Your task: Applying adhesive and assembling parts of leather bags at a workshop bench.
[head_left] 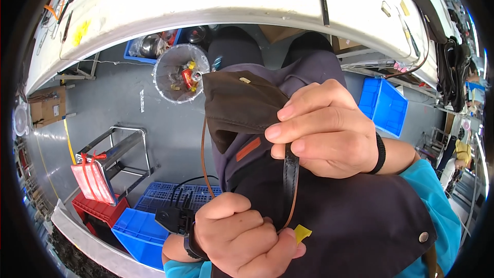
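Observation:
A dark brown bag-like piece of soft material (242,98) hangs over my lap, with a small pale metal fitting (245,80) on it. My right hand (329,129) is closed, pinching the piece's right corner together with the upper end of a narrow black strap (290,180) with a brown edge. Below it, my left hand (247,237) is wrapped round the lower part of that strap. A yellow tab (302,233) sticks out beside its thumb. Along the left side of the piece, a thin brown edge curves down behind my left hand.
Ahead is a white worktable (206,13) with a black pen-like tool (322,0). Under it stands a lined waste bin (162,80). Blue crates stand right (383,105) and lower left (139,231), near a metal-framed stool (121,149). A dark apron (355,211) covers my lap.

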A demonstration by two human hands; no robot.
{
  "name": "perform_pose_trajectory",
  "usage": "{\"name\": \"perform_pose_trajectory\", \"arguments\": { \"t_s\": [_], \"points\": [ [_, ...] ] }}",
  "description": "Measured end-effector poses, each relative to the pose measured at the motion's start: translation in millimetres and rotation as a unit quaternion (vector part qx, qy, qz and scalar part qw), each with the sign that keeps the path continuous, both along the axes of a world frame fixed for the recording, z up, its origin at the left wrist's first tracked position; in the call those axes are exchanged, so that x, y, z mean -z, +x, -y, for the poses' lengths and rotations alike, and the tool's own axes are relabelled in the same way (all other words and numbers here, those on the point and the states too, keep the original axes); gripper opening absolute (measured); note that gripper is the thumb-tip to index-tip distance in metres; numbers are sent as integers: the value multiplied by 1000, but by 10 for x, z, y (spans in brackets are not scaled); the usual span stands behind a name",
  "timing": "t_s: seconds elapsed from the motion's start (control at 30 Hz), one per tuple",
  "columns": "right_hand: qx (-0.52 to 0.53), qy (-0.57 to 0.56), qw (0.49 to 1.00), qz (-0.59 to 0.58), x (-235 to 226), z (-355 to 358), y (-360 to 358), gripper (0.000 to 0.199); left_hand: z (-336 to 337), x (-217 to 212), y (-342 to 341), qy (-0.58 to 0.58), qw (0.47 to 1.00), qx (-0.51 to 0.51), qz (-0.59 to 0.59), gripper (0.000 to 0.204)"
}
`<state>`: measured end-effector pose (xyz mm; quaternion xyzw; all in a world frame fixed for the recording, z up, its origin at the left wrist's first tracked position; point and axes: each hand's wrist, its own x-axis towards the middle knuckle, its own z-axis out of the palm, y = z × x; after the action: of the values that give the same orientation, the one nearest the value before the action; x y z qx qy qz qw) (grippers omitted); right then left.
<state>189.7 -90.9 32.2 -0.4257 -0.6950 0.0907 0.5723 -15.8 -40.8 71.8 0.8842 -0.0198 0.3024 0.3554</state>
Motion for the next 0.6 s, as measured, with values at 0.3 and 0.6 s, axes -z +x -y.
{"name": "perform_pose_trajectory", "arguments": {
  "t_s": [0.3,0.6],
  "points": [
    [-5,20,1000,2,1,-14,35,16,-26,190,-9,-215,976,25,7,20],
    [-71,-3,996,53,3,96,168,11,-494,1394,-120,-617,667,-408,87,7]
  ]
}}
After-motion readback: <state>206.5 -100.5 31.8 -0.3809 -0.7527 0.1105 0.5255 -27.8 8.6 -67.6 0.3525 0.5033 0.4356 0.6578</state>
